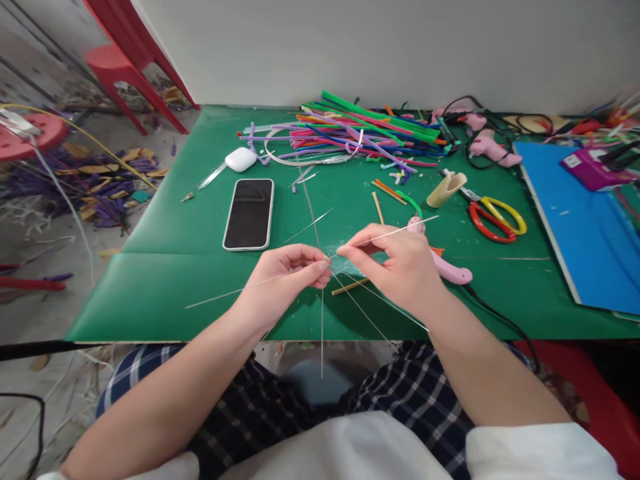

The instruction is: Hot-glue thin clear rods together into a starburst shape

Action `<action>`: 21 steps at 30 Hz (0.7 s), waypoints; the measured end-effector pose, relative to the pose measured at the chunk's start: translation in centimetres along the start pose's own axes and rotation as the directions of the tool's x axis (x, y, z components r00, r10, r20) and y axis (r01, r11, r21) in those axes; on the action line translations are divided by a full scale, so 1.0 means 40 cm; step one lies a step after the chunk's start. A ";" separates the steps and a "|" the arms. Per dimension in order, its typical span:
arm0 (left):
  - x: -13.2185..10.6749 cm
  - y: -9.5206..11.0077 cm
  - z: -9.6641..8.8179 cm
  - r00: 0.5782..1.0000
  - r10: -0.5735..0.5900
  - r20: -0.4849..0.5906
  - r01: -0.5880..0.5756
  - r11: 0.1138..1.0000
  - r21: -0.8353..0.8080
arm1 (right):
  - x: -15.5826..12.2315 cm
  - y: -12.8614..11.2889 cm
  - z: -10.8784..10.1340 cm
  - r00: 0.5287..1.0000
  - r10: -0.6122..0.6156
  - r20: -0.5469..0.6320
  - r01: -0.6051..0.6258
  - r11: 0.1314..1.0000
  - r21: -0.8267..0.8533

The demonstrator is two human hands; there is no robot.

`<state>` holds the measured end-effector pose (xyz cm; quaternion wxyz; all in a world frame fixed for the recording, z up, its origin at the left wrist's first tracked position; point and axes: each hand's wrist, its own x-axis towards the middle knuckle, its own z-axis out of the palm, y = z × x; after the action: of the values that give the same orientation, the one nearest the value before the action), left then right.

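Note:
Several thin pale wires [322, 333] fan out from one point in front of me. My left hand [287, 277] is closed, with thumb and fingers pinching the bunch where the wires meet. Close beside it, my right hand [387, 260] pinches a single wire between thumb and forefinger near the same meeting point. That wire's free end sticks out past the knuckles, up to the right. Other wire ends point down over the table's front edge and to the left. A pink hot glue gun [450, 268] lies partly hidden behind my right hand.
A phone [249, 215] and a white earbud case [241, 159] lie to the left on the green table [150, 287]. Colourful pipe cleaners [350, 133] are piled at the back. Scissors [495, 217], a bamboo-like tube [447, 189] and a blue board [575, 233] are on the right.

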<state>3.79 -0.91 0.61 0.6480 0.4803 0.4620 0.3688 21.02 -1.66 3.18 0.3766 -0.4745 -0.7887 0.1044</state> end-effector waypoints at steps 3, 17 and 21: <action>0.000 0.001 -0.001 0.999 -0.037 -0.014 0.037 0.999 -0.029 | 0.000 0.002 -0.002 1.000 -0.005 -0.028 0.005 1.000 -0.001; -0.002 0.004 0.001 0.998 -0.010 -0.056 0.010 1.000 -0.006 | -0.001 0.002 -0.003 1.000 0.015 -0.017 -0.015 1.000 0.000; -0.001 -0.002 -0.001 0.999 0.013 -0.045 -0.012 1.000 0.016 | -0.001 0.001 0.000 1.000 0.015 0.002 -0.015 1.000 -0.011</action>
<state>3.74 -0.96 0.53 0.6311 0.4799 0.4765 0.3799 21.05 -1.67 3.13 0.3725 -0.4822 -0.7862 0.1032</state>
